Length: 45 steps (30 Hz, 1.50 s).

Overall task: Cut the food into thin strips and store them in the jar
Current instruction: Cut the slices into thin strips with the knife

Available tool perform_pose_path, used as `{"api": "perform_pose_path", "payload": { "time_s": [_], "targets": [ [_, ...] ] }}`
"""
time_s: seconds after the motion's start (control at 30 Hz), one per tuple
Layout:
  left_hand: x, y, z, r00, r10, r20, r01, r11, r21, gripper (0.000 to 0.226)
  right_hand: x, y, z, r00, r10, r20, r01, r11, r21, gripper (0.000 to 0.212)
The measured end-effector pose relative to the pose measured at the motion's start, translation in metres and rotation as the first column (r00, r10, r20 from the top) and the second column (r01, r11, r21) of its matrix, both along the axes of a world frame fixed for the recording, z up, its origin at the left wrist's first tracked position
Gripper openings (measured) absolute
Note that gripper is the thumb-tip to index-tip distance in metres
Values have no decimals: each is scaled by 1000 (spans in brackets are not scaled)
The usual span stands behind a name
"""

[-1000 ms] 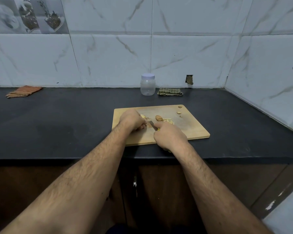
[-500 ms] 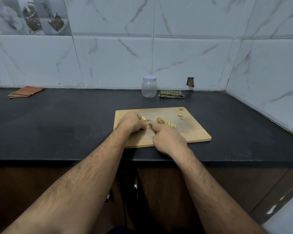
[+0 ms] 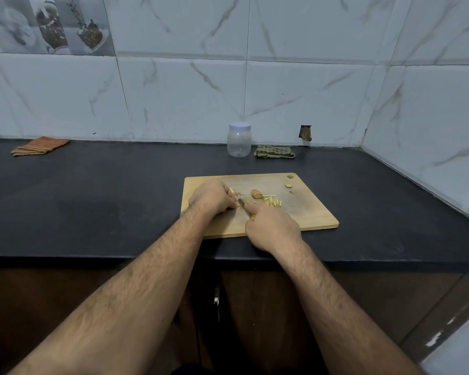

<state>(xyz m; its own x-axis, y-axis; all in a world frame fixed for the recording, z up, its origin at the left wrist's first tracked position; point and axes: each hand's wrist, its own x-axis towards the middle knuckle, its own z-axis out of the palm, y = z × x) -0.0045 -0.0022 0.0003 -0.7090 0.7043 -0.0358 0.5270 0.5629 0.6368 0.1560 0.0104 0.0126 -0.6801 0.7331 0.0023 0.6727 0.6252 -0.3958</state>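
Right now the food, a pale yellowish-brown root piece (image 3: 234, 201), sits on the rectangular light wooden cutting board (image 3: 303, 212), mostly hidden under the left hand (image 3: 213, 198), whose curled fingers pin it down at the board's left-centre. Right hand (image 3: 271, 228) grips a small knife with a yellow handle (image 3: 245, 209), index finger laid along the spine, blade tip right at the left fingertips. Step in hand, by my read: slicing strips, midway. To do it well: keep left fingertips tucked back, knuckles guiding the blade, short even strokes, thin uniform cuts, and shift the left hand back after each cut. Risk is a nicked fingertip, since blade and fingers are touching-close. Just to the right lies a brown uncut stub (image 3: 256, 194) and a small pile of pale cut strips (image 3: 272, 201); two tiny trimmed bits (image 3: 289, 185) near the board's far right corner. Storage is not started: the clear plastic jar with white lid (image 3: 239, 139) stands lidded, empty-looking, at the back of the black desk (image 3: 92, 190), well apart from the board, beside a folded green checked cloth (image 3: 274, 152). Folded orange striped cloth (image 3: 39, 145) far left.
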Motion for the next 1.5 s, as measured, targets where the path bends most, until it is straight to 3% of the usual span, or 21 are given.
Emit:
{"api": "perform_pose_path", "payload": {
  "time_s": [0.23,0.77,1.2,1.5],
  "targets": [
    [8,-1,0,990,13,-137,-16,1000,-19,13,1,0,-1,1000,5,-20,-4,1000,28,57],
    [9,-2,-3,990,23,-141,-23,1000,-3,15,-4,0,2,998,37,47,-40,998,53,51],
    [10,-3,-7,985,18,-173,-17,1000,7,11,9,-10,-9,999,-54,-5,54,996,66,53],
    [9,-4,-9,983,42,-176,-38,999,26,12,2,-10,-4,999,-34,-21,35,998,49,52]
  ]
}}
